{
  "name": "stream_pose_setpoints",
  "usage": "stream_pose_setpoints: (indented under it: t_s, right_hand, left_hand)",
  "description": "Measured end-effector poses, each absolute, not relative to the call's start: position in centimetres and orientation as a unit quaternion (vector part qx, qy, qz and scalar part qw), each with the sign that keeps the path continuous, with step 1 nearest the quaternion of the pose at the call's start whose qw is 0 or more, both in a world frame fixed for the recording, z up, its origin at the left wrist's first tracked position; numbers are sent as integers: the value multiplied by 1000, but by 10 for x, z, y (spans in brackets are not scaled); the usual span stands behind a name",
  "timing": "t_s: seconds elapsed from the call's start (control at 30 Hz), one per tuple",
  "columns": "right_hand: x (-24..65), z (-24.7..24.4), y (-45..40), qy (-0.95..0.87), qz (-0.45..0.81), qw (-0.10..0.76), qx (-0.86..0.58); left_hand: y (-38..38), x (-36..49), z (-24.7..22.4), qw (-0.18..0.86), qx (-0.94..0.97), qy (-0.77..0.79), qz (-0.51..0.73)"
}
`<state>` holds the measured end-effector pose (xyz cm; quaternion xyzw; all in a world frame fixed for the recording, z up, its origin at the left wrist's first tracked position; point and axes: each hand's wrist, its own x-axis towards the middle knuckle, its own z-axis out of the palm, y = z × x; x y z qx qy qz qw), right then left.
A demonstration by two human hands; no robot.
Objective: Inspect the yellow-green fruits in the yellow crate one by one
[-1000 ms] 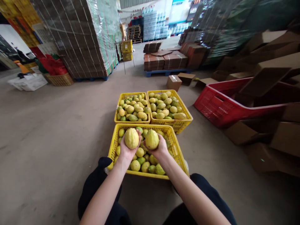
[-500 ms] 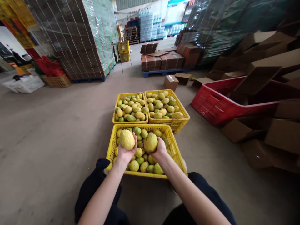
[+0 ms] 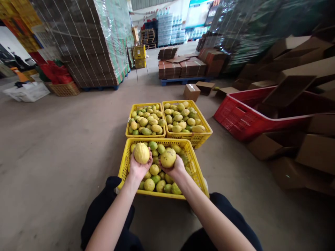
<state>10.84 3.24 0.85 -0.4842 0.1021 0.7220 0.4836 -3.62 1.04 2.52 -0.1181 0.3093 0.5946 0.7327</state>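
Note:
My left hand (image 3: pixel 140 166) cups a pale yellow, ribbed papaya (image 3: pixel 141 153) from below. A rounder yellow-green papaya (image 3: pixel 168 158) with dark marks rests in my right hand (image 3: pixel 176 167), the fingers curled under it. Both fruits are held side by side, a little apart, above a yellow plastic crate (image 3: pixel 195 170). Inside that crate lie several more papayas (image 3: pixel 149 184), green to yellow. My hands and forearms hide part of its contents.
Two more yellow crates of papayas, a left one (image 3: pixel 146 136) and a right one (image 3: pixel 200 139), stand just behind the near crate. A red crate (image 3: pixel 235 120) and cardboard boxes (image 3: pixel 318 150) lie to the right. Farther back are a small carton (image 3: pixel 192 92) and wrapped pallet stacks (image 3: pixel 86 45).
The papaya in my right hand has turned, showing more dark marks. The left one has tilted and moved slightly up. Both hands still hold their fruit over the crate.

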Motion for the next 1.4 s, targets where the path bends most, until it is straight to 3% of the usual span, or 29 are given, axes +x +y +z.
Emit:
stream_pose_setpoints:
  t_s: [0.3,0.57,0.8,1.4]
  right_hand:
    - [104,23,28,83,706,507,-488]
    - [102,30,25,62,737,470,-482]
    - [100,29,25,87,704,509,-488]
    - [94,25,26,86,723,470,-500]
  left_hand:
    - [9,-38,31,724,-113,341,588]
    - [10,-36,26,731,-77,367,570]
    - [11,-34,29,712,-81,384,583]
    - [15,-42,19,687,-139,400,591]
